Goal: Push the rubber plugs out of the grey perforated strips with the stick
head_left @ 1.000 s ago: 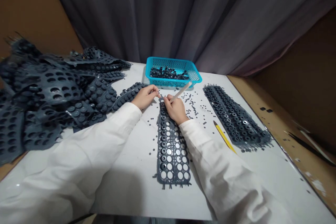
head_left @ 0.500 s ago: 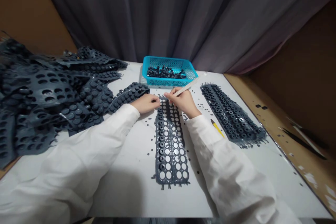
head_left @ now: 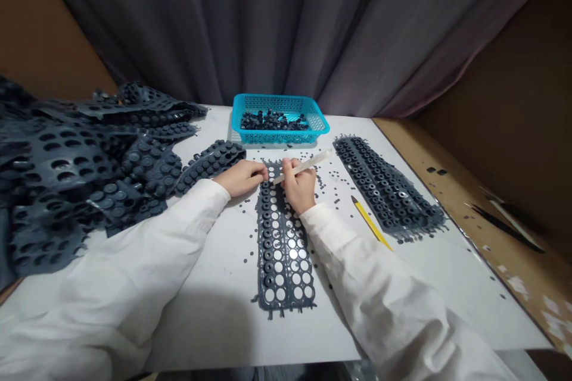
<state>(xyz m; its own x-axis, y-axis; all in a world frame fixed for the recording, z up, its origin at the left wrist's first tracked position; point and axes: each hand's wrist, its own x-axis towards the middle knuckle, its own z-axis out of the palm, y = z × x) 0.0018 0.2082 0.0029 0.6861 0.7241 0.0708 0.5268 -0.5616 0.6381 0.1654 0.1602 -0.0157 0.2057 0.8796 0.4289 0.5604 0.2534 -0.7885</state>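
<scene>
The right hand (head_left: pixel 298 186) pinches a pale plastic stick (head_left: pixel 304 166) near the top of a perforated rubber sheet (head_left: pixel 268 244), while the left hand (head_left: pixel 241 178), curled closed, rests beside it on the counter (head_left: pixel 201 321).

- Basket (head_left: pixel 318 112): bright turquoise plastic, patterned with a fine lattice of small holes.
- Bits in the basket (head_left: pixel 273 121): near-black.
- Middle rubber sheet (head_left: pixel 283 307): dark grey, with columns of round holes showing white, and black rings toward its top.
- Right rubber sheet (head_left: pixel 384 184): dark grey, closely patterned with rows of rings.
- Heap of sheets (head_left: pixel 75 155): slate grey, dotted with round bumps and holes.
- Stick (head_left: pixel 304 166): pale cream.
- Pencil (head_left: pixel 369 222): yellow.
- Table (head_left: pixel 205 321): white, speckled with small dark dots.
- Sleeves (head_left: pixel 125 268): plain white.
- Curtain (head_left: pixel 223 24): purplish grey, striped by vertical folds.
</scene>
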